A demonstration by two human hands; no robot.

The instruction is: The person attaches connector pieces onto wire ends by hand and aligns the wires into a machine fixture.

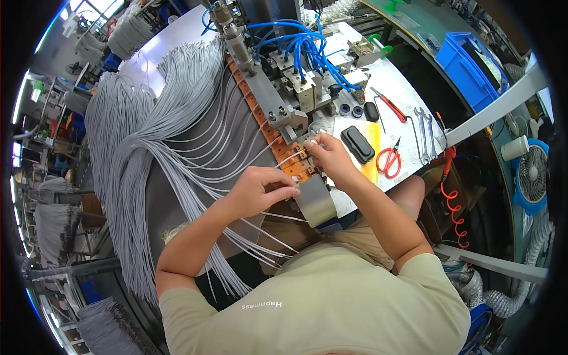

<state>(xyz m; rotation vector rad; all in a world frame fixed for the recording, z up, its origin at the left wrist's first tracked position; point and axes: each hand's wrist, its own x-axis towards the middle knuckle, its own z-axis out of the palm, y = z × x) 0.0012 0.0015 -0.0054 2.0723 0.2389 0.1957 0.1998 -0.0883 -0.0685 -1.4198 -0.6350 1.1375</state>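
My left hand (260, 192) is over the near end of an orange fixture strip (299, 168), its thumb and index finger apart with nothing visible between them. My right hand (331, 157) is just beyond, fingertips pinched together beside the metal clamp block of the machine (284, 121). What it pinches, if anything, is too small to make out. A grey cable (289, 160) crosses the strip between my hands. More grey cables (201, 142) fan out from a big bundle toward the strip. A bent sheet-metal plate (316, 201) sits at the strip's near end.
Right of the machine, the white table holds a black case (357, 144), a yellow cloth (371, 151), red-handled scissors (389, 161), wrenches (423, 133) and a red-handled tool (390, 106). Blue air hoses (319, 50) loop above. A blue bin (467, 68) and fan (532, 171) stand farther right.
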